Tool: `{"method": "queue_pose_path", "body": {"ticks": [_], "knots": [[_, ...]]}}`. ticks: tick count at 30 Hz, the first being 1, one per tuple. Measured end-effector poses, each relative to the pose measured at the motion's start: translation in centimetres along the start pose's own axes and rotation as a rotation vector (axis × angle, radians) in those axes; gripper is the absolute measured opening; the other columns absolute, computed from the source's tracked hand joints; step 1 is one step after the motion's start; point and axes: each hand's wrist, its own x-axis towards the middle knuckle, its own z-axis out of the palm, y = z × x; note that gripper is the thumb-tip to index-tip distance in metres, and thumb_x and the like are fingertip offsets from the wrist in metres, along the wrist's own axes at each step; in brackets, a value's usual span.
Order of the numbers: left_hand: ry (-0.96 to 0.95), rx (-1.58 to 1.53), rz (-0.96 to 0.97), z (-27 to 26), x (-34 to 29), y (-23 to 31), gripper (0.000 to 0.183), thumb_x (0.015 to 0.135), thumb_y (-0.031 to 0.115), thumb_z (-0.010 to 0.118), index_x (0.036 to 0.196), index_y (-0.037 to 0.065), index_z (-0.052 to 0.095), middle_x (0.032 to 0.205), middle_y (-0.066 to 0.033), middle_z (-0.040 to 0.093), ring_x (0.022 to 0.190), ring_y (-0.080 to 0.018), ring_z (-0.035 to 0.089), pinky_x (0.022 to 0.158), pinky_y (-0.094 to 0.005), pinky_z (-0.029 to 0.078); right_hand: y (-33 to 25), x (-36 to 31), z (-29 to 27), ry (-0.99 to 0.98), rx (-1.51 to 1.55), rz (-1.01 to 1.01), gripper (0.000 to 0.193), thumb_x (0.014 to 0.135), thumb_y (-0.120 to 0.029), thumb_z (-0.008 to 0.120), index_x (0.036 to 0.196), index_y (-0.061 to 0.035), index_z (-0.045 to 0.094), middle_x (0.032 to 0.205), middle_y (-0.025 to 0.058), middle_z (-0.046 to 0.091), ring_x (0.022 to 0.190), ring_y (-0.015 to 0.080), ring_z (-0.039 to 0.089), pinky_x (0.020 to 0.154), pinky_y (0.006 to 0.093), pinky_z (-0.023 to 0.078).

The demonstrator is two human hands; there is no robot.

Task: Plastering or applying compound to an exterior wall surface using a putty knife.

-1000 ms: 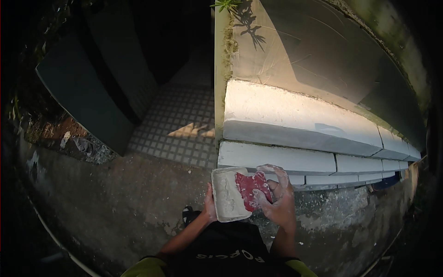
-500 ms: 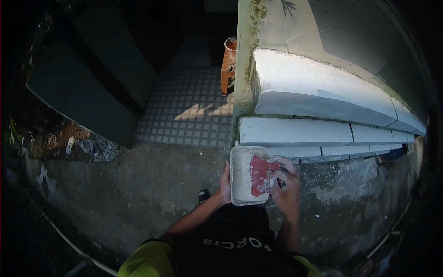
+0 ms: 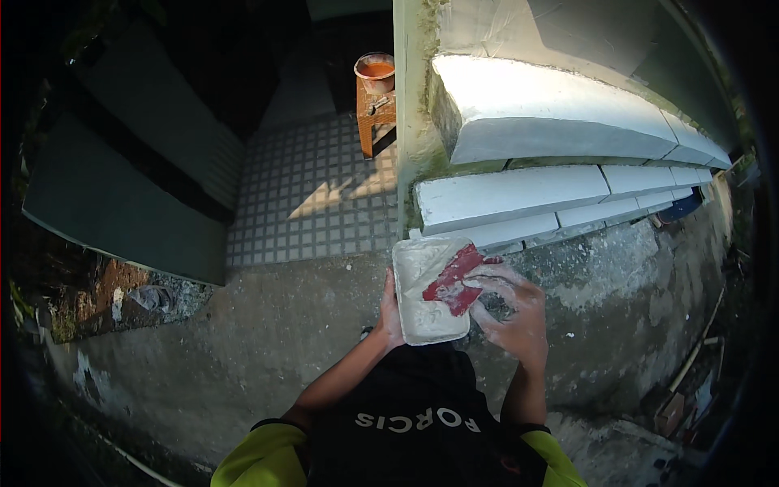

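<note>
In front of my body, my left hand [image 3: 391, 314] grips a rectangular white tray [image 3: 399, 276] by its left side, the fingers partly hidden beneath it. White paste [image 3: 421, 261] lies in the tray. My right hand [image 3: 513, 310], smeared with white, pinches a red putty scraper [image 3: 456, 284] between thumb and fingers. The scraper is tilted over the right half of the tray, its blade against the paste. Smears of white show on the scraper's red surface.
White block steps [image 3: 511, 195] rise at the right beside a wall edge [image 3: 410, 105]. An orange stool [image 3: 376, 114] with a bucket [image 3: 376, 73] on it stands on the tiled floor [image 3: 312, 195] ahead. Dark panels [image 3: 122, 178] stand at left. Stained concrete [image 3: 276, 325] surrounds me.
The scraper has turned to a slant in the tray, and my right hand has shifted right with its fingers more extended. The view has shifted, showing more of the stool and bucket.
</note>
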Motion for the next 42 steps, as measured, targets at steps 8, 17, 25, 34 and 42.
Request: {"method": "queue_pose_path", "body": {"ticks": [8,17,25,34,42], "knots": [[0.012,-0.027,0.089,-1.3,-1.7,0.8,0.081,0.091,0.070,0.028,0.146,0.010,0.032,0.143,-0.0157,0.043,0.126,-0.0336,0.048,0.106,-0.0488,0.039,-1.2,0.5,0.7,0.003,-0.515,-0.218,0.013,0.079,-0.016,0.071,0.089,-0.0083,0.069,0.088,0.0048,0.071,0.078,0.0254,0.069,0.066,0.0388,0.050],[0.148,-0.062,0.278,-1.1,-1.8,0.1,0.080,0.092,0.070,0.027,0.143,0.009,0.036,0.138,-0.0146,0.048,0.125,-0.0303,0.049,0.107,-0.0464,0.039,-0.9,0.3,4.5,-0.189,-0.223,0.199,0.016,0.086,-0.014,0.060,0.096,-0.0038,0.066,0.093,0.0125,0.066,0.077,0.0360,0.061,0.068,0.0436,0.044],[0.080,-0.040,0.294,-1.7,-1.9,-0.4,0.081,0.092,0.070,0.025,0.142,0.008,0.037,0.138,-0.0148,0.048,0.124,-0.0308,0.050,0.106,-0.0467,0.039,-0.9,-0.3,6.5,-0.187,0.070,0.240,0.018,0.087,-0.011,0.057,0.099,0.0017,0.062,0.091,0.0204,0.063,0.078,0.0409,0.061,0.069,0.0443,0.049],[0.163,0.019,0.224,-1.3,-1.9,-1.3,0.085,0.090,0.072,0.025,0.142,0.006,0.036,0.139,-0.0159,0.048,0.125,-0.0311,0.050,0.107,-0.0472,0.038,2.8,-2.7,8.4,-0.100,0.395,0.320,0.015,0.093,-0.005,0.053,0.101,0.0057,0.059,0.088,0.0093,0.066,0.075,0.0136,0.062,0.070,0.0281,0.050],[0.223,0.080,0.176,-0.2,-2.3,-1.4,0.090,0.088,0.075,0.027,0.143,0.005,0.035,0.140,-0.0159,0.046,0.126,-0.0322,0.049,0.108,-0.0470,0.037,3.2,-3.7,7.9,-0.083,0.729,0.546,0.016,0.094,-0.007,0.056,0.105,0.0049,0.059,0.090,0.0038,0.065,0.080,0.0059,0.057,0.072,0.0219,0.048]]}}
